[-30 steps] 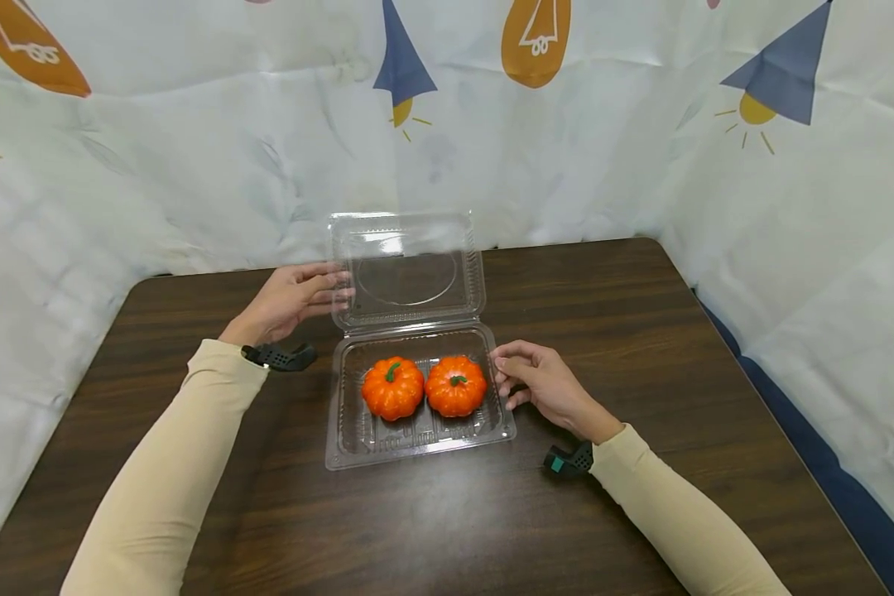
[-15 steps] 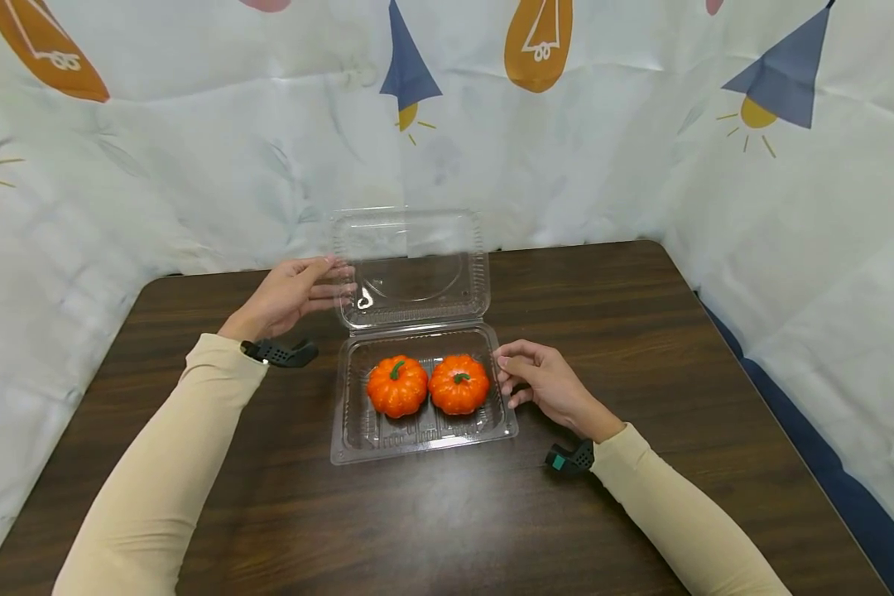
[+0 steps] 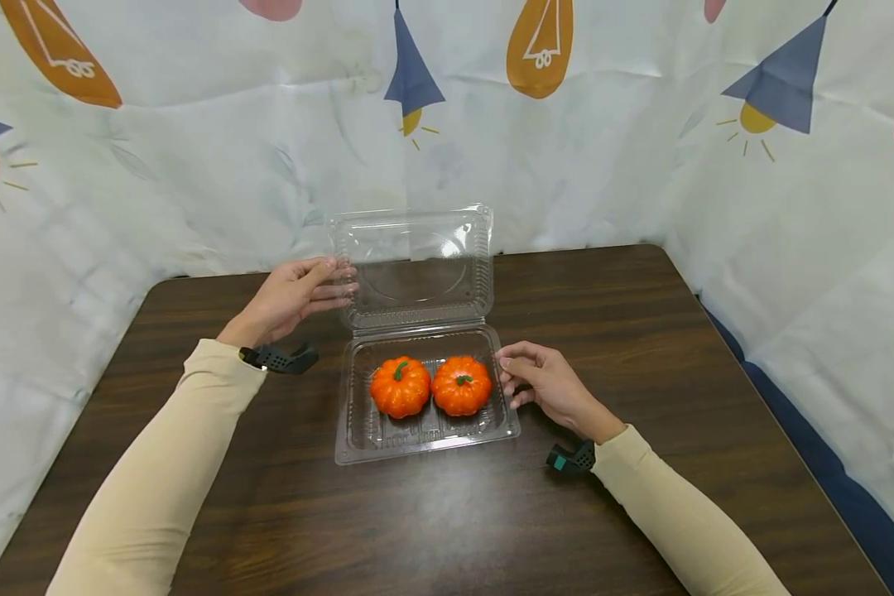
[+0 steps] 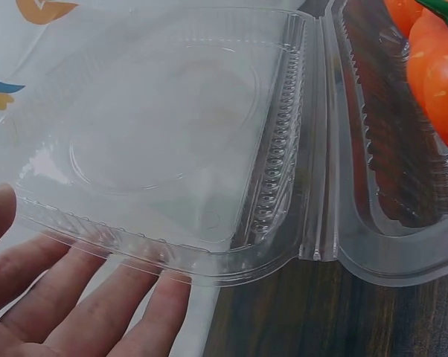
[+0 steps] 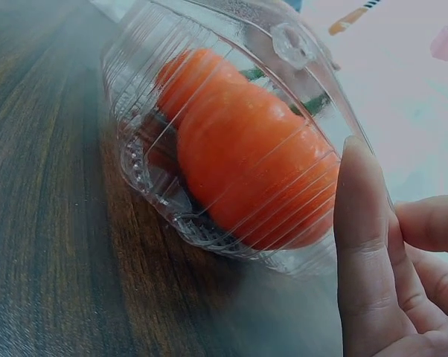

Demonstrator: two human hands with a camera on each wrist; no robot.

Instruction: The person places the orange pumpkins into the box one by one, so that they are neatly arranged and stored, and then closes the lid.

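Observation:
A clear plastic clamshell container (image 3: 432, 443) lies on the table with its hinged lid (image 3: 417, 285) raised and leaning back. Two small orange pumpkins with green stems, the left pumpkin (image 3: 400, 387) and the right pumpkin (image 3: 461, 386), sit side by side in the base. My left hand (image 3: 286, 294) is at the lid's left edge, its straight, spread fingers (image 4: 97, 305) behind the plastic and the thumb by the rim. At the base's right side my right hand (image 3: 547, 385) pinches the rim between thumb and index finger; the right wrist view shows this grip (image 5: 402, 260) beside the pumpkins.
The dark wood-grain table (image 3: 328, 530) extends around the container on all sides. A white printed curtain (image 3: 231, 165) hangs right behind the table's far edge, close behind the lid, and also at the sides.
The lid has tipped up slightly, with my left hand moving along with it. My right hand keeps its hold on the rim. The head view has shifted slightly.

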